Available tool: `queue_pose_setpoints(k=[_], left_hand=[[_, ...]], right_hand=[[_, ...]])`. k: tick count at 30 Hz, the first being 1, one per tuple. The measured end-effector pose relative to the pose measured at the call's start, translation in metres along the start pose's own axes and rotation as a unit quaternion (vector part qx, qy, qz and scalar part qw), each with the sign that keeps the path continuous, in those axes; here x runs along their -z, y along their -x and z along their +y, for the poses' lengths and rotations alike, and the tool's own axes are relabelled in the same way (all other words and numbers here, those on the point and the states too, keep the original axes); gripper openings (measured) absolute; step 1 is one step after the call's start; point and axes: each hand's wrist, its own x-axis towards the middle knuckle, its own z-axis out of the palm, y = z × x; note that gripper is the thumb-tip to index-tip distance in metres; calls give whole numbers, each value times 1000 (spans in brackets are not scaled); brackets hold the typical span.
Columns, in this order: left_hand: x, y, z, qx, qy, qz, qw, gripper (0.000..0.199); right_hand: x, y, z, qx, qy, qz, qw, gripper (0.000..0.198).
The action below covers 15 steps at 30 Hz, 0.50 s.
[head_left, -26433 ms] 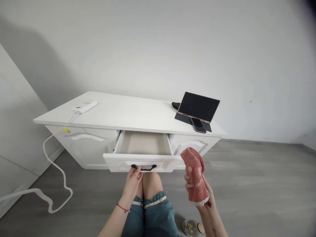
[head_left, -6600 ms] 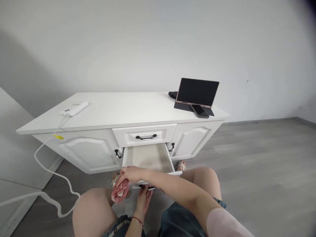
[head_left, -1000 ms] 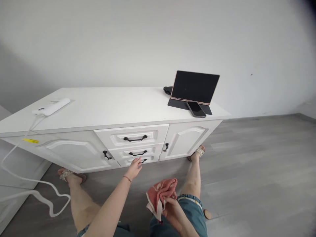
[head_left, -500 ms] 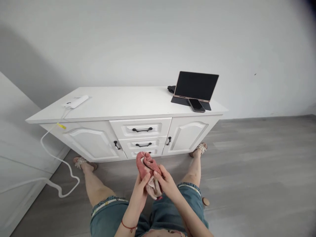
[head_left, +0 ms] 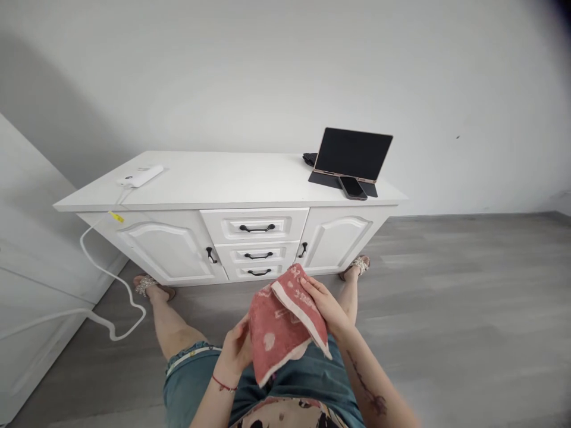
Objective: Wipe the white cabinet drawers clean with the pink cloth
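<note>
A red towel with pale patterns and white edging hangs partly unfolded above my lap. My left hand grips its left side, the fingertips hidden behind the cloth. On the upper right, my right hand holds a folded-over part of the towel, fingers lying along its front. Both hands are in front of the white cabinet, apart from it.
On the cabinet top stand a tablet in a dark folding case, a phone and, at the left, a white power strip. Its white cable loops down to the floor. Black drawer handles stick out in front.
The towel, bunched up before, is now spread wider and shows its patterned face. My right hand has moved right and up; my left hand has shifted slightly left.
</note>
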Motion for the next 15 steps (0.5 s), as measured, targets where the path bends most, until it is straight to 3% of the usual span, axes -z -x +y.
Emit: queue_pose_setpoints(k=[5,9,11,12,15], left_hand=[[-3,-5,6,57,-113,-9,992,43],[-17,-8,26,63,-233,-5,970,35],[-28,-14,28,88,-274,-9,958,36],[-34,-18,26,105,-283,4,953,34],[-48,-30,19,124,-206,79,967,25]], right_hand=[[8,-12,-18,-33,25,-120,992,48],[16,-28,-48,45,196,-219,955,36],[9,-31,-59,148,363,-213,895,27],[4,-31,-60,206,450,-185,849,23],[-16,-17,-46,377,636,-58,670,16]])
